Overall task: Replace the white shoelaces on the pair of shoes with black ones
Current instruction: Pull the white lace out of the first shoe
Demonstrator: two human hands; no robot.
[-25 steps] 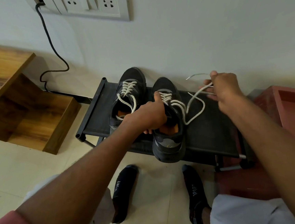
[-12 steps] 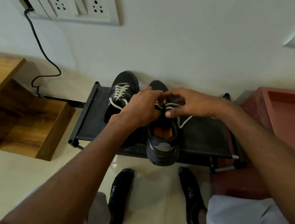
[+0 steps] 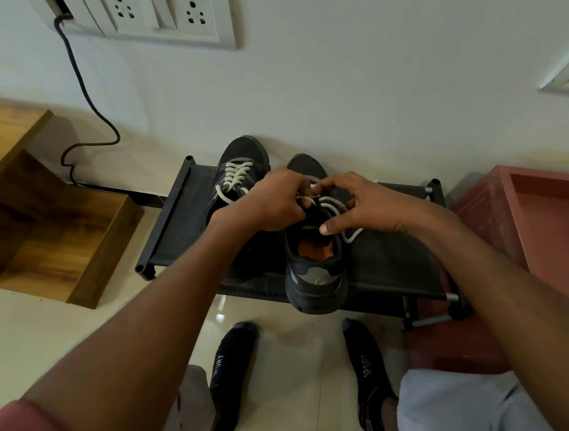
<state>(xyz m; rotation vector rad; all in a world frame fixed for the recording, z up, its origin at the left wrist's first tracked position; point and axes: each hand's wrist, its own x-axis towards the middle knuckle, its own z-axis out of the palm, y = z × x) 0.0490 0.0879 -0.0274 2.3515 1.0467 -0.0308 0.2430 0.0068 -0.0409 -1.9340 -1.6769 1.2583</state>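
Both hands work the near shoe [image 3: 315, 264] on the black rack [image 3: 173, 221]: the left hand [image 3: 268, 204] and right hand [image 3: 368, 204] each pinch its white lace [image 3: 335, 207] above the tongue. The other shoe [image 3: 240, 164], beside it toward the wall, is fully laced. The near shoe's heel overhangs the rack's edge (a hard tug could tip it off).

head cam | looks forward and down | close over shoe rack [image 3: 187, 223] by wall | single view
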